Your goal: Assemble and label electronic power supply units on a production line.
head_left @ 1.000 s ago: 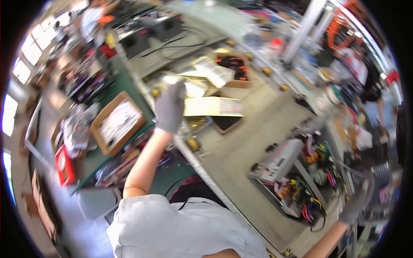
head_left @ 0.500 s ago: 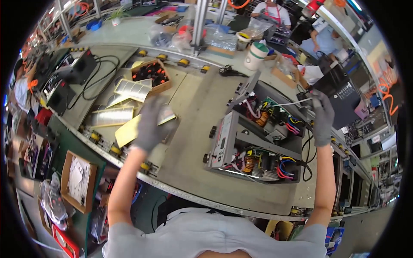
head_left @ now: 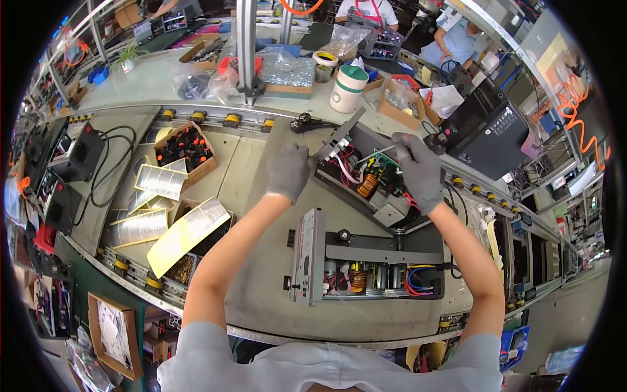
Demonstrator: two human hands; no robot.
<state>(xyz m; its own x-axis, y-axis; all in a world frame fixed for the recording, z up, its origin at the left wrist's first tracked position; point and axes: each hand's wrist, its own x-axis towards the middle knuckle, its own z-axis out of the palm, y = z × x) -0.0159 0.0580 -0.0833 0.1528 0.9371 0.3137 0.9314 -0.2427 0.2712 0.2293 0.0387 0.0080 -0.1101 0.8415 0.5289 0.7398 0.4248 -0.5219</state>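
Observation:
Two grey electrical units with bare insides lie on the work surface. The far unit [head_left: 390,213] sits at a slant, showing a copper coil, a green board and coloured wires. My left hand [head_left: 287,171], in a grey glove, is closed at the edge of its tilted front panel [head_left: 338,138]; what its fingers hold is hidden. Above the far unit's other end, my gloved right hand [head_left: 419,173] pinches a thin white strip [head_left: 377,154], which points left over the wires. The near unit [head_left: 385,253] rests in front, untouched, with its control panel [head_left: 305,258] facing left.
Left of the units are a carton of black-and-orange parts [head_left: 186,155] and metallic label sheets [head_left: 189,236]. A white bin with a green lid [head_left: 348,88], a black plug [head_left: 305,123] and a black case [head_left: 491,136] stand beyond. Rollers line the edges; co-workers are at the back.
My left hand has come from the label sheets to the far unit's panel. The far unit now slants away from the near one. My right hand has moved left with the strip; the view has shifted.

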